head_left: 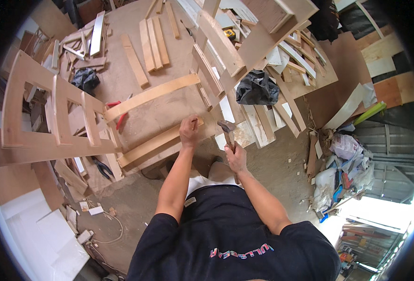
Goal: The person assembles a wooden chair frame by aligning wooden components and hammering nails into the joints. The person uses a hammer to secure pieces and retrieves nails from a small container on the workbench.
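Observation:
My right hand point(236, 158) is wrapped round the wooden handle of a hammer point(226, 126), its metal head pointing up and away from me. My left hand point(189, 132) is closed in a pinch at the right end of the near wooden slat point(153, 144); whatever its fingers hold is too small to make out. A second, curved slat point(153, 97) lies farther off. Both slats run between a left side panel point(47, 110) with rectangular cutouts and a similar right side panel point(249, 47).
Loose wooden strips point(153, 44) lie across the worktable point(118, 33). Black plastic bags point(257, 87) rest at both sides. Red-handled pliers point(120, 119) sit behind the far slat, dark pliers point(102, 167) at the near left. Offcuts and sacks point(345, 147) pile up at right.

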